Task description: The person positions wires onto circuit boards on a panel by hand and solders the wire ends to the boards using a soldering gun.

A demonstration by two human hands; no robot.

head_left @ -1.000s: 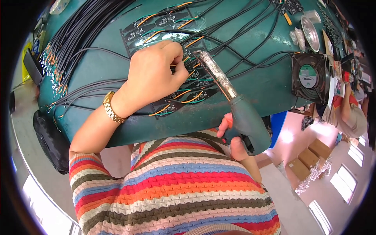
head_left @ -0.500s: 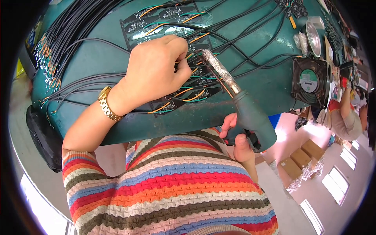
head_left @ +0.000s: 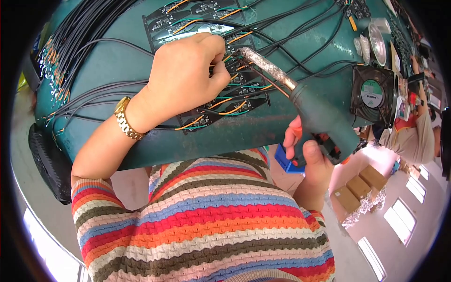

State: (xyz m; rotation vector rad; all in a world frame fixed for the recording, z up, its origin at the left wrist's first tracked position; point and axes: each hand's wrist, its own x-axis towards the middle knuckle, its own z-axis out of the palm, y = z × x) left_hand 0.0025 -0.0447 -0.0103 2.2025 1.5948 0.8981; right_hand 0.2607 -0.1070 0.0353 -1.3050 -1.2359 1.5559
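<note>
My right hand point(head_left: 312, 157) grips a dark green soldering gun point(head_left: 324, 115) by its handle. The gun's long, crusted metal barrel point(head_left: 268, 66) slants up and left, its tip close to the fingertips of my left hand point(head_left: 185, 73). Those left fingers are pinched together over a panel of black circuit boards point(head_left: 206, 8); what they hold is hidden behind the hand. Short orange and green wires point(head_left: 233, 109) lie across the boards, at the ends of black cables point(head_left: 115, 84). Whether the tip touches a board or a wire is too small to tell.
A thick bundle of black cables point(head_left: 89, 33) with bare coloured ends covers the table's left. To the right stand a black fan point(head_left: 372, 94) and a round metal dish point(head_left: 377, 44). A blue bin point(head_left: 287, 163) and cardboard boxes point(head_left: 358, 188) are below. Another person's sleeve point(head_left: 408, 138) shows far right.
My right hand and the soldering gun have shifted right and a little upward; the tip has risen slightly and stays near my left fingers. My left hand keeps its pinch, barely moved.
</note>
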